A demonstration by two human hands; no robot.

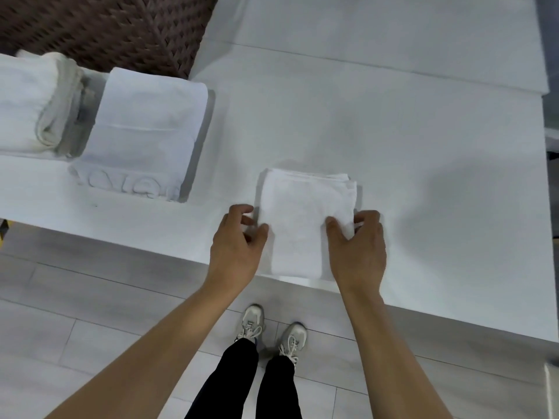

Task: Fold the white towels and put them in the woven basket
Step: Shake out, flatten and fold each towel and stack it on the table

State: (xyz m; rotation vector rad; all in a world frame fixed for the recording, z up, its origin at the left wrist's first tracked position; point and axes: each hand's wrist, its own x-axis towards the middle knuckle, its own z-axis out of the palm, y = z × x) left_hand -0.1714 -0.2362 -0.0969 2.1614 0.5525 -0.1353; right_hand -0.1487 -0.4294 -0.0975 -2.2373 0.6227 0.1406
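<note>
A small folded white towel lies on the white table close to its front edge. My left hand grips the towel's left edge, thumb on top. My right hand pinches the right edge, thumb on top and fingers beside it. The dark brown woven basket stands at the far left corner of the table. A larger folded white towel lies in front of the basket, and a rolled or bunched white towel sits at the left edge of the view.
The table's front edge runs diagonally across the view, with grey plank floor below it. My legs and light shoes stand by the table. A second white surface lies at the back right.
</note>
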